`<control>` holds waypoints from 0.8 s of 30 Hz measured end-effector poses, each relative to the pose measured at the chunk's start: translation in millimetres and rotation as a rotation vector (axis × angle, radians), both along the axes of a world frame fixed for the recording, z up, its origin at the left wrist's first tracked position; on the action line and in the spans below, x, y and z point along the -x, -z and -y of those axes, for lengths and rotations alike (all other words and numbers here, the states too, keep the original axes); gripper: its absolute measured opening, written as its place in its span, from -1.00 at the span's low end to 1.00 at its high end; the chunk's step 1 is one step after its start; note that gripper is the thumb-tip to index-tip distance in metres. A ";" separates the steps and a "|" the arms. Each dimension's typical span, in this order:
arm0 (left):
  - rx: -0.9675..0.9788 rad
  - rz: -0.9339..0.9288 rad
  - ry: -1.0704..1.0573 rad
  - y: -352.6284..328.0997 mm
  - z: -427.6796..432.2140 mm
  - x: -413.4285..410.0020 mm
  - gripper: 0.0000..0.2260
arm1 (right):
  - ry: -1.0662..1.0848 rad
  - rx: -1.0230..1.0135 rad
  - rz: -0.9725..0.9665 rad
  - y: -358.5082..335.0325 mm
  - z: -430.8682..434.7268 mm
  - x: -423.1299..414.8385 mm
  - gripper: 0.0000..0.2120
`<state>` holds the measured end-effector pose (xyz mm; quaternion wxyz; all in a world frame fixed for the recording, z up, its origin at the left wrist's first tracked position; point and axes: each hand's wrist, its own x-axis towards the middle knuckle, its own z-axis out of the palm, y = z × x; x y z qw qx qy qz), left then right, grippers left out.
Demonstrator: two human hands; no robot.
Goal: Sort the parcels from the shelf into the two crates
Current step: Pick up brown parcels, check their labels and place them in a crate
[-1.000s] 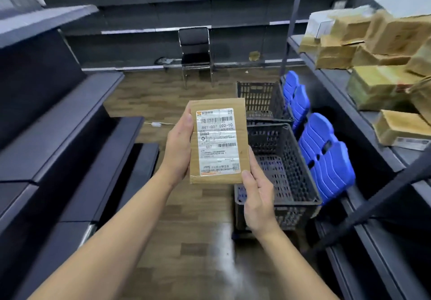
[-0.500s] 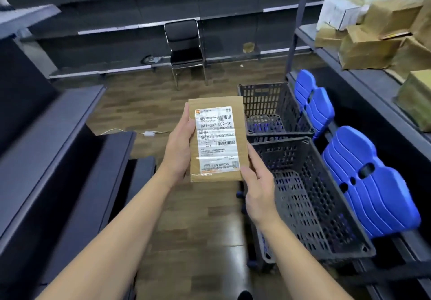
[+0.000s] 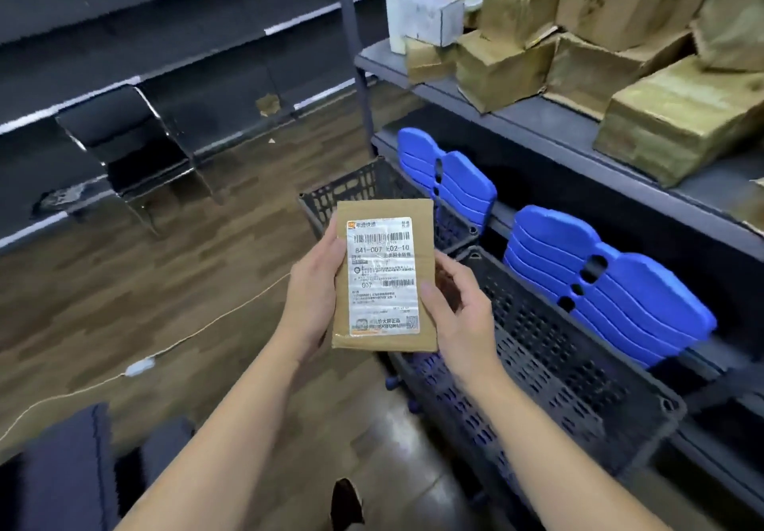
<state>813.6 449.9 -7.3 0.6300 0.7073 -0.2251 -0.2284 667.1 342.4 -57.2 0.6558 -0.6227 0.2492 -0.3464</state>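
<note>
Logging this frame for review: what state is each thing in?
flat parcel: held upright, label toward camera
left hand: grips parcel's left edge
right hand: grips its right edge
near crate: nothing visible inside
far crate: contents hidden
shelf parcels: piled, untouched
chair: unoccupied

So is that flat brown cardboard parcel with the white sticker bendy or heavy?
Probably stiff: the flat brown cardboard parcel stands straight, unsagging, between the left hand and right hand. Likely light, since fingers alone hold its edges. Its glossy white label might feel slippery.
</note>
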 end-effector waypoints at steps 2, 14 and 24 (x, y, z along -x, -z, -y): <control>-0.012 -0.015 0.095 10.1 18.6 -23.4 -0.65 | 0.130 -0.016 -0.038 3.5 -0.3 -13.8 -0.63; -0.112 -0.026 0.714 46.6 125.4 -60.2 -0.62 | 0.678 -0.172 -0.044 29.4 15.0 -20.4 -0.64; -0.350 0.067 1.037 107.5 189.5 -83.3 -0.51 | 0.731 -0.313 -0.073 73.3 57.3 -31.3 -0.56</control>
